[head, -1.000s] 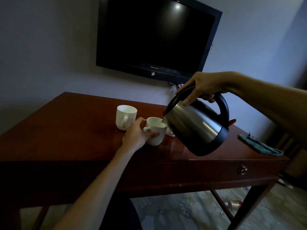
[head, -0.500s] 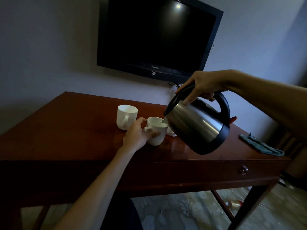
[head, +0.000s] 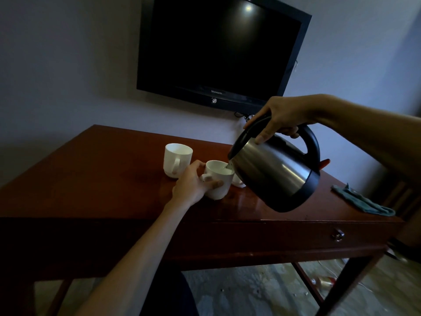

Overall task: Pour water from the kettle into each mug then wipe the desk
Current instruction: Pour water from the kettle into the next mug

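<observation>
Steel kettle tilted, right hand gripping handle | left hand holds mug, filling | far mug, wiping with cloth pending

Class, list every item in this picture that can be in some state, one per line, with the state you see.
kettle: tilted, spout over near mug
near mug: upright, being filled
far mug: upright
cloth: crumpled on desk
television: off
drawer: closed
left hand: holding near mug
right hand: gripping kettle handle
</observation>
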Tool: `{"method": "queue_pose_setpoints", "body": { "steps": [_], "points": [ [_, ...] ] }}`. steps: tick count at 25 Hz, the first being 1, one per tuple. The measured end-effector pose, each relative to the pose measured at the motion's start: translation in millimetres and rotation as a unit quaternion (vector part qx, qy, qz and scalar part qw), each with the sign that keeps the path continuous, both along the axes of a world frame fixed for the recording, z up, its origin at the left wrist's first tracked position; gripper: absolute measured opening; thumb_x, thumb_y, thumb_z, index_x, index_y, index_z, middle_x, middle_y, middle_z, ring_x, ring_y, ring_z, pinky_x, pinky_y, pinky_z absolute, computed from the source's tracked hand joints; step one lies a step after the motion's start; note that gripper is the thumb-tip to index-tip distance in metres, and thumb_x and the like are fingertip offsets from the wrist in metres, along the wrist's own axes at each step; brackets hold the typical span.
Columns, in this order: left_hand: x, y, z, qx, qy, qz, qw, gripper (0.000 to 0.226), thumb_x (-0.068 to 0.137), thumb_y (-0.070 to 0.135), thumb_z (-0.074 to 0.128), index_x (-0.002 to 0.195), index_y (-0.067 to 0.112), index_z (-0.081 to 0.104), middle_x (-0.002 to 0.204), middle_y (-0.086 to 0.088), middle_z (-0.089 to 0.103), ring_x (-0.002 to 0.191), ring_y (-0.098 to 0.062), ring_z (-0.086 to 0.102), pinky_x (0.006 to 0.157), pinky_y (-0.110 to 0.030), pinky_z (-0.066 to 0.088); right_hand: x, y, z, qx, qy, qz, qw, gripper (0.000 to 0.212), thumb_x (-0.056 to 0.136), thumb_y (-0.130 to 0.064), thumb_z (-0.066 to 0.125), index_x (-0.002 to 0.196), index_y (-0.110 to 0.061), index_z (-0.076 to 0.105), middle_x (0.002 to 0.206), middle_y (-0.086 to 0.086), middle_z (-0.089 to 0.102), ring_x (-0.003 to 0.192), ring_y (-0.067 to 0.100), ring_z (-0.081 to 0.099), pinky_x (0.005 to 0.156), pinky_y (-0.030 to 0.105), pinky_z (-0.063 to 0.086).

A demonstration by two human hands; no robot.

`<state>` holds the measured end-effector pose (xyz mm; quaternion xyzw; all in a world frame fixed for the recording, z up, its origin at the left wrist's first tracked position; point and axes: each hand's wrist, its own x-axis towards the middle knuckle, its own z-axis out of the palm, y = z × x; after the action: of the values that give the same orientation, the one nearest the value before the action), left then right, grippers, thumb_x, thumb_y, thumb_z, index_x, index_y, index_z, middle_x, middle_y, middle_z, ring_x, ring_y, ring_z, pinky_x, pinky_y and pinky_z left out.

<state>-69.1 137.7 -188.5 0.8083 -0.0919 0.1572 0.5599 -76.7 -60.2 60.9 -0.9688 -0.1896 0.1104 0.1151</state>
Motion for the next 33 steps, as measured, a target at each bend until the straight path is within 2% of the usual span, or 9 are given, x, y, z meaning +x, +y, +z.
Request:
{"method": "queue_pose_setpoints", "body": {
  "steps": [4,14,24,30,33],
  "points": [
    [0.3,0.2,-1.0,0.000,0.000,0.003,1.000,0.068,0.073,0.046,0.086,0.127,0.017,0.058,0.123,-0.002,0.066,0.113,-0.022,0.060,0.096,-0.052,0.053,-0.9,1.7,0.6,0.001,0.004,-0.004,1.000,0.056,0.075,-0.027,0.082,0.129,-0.025,0.067,0.053,0.006,0.046,0.040,0.013,0.039,0.040,0.024,0.042],
    [1.1,-0.3,-1.2,0.001,-0.004,0.004,1.000,0.065,0.073,0.044,0.086,0.124,0.016,0.058,0.119,-0.001,0.066,0.110,-0.021,0.061,0.094,-0.051,0.055,-0.5,7.9,1.2,-0.020,-0.014,0.006,1.000,0.050,0.083,-0.023,0.078,0.131,-0.022,0.065,0.047,-0.001,0.051,0.036,0.009,0.042,0.041,0.023,0.044],
    [3.4,-0.4,-2.6,-0.003,-0.006,-0.002,1.000,0.065,0.074,0.041,0.087,0.126,0.016,0.058,0.117,0.001,0.065,0.109,-0.018,0.060,0.094,-0.049,0.056,1.1,6.4,1.8,-0.021,-0.010,0.005,1.000,0.052,0.082,-0.021,0.078,0.132,-0.022,0.065,0.050,0.001,0.050,0.038,0.010,0.041,0.039,0.021,0.042],
    [2.8,0.7,-2.5,-0.002,-0.004,-0.006,1.000,0.065,0.073,0.042,0.087,0.126,0.016,0.058,0.109,0.005,0.062,0.106,-0.018,0.061,0.094,-0.051,0.055,2.0,8.3,1.9,-0.034,-0.015,0.013,0.999,0.055,0.079,-0.026,0.080,0.132,-0.023,0.065,0.055,0.009,0.050,0.039,0.012,0.041,0.040,0.022,0.044],
    [3.1,0.5,-2.4,-0.001,-0.001,-0.006,1.000,0.065,0.073,0.044,0.086,0.125,0.017,0.058,0.111,0.005,0.063,0.109,-0.019,0.061,0.094,-0.052,0.055,2.8,8.6,2.5,-0.033,-0.013,0.014,0.999,0.054,0.080,-0.025,0.079,0.132,-0.023,0.065,0.054,0.006,0.051,0.038,0.011,0.042,0.040,0.022,0.044]
  ]
}}
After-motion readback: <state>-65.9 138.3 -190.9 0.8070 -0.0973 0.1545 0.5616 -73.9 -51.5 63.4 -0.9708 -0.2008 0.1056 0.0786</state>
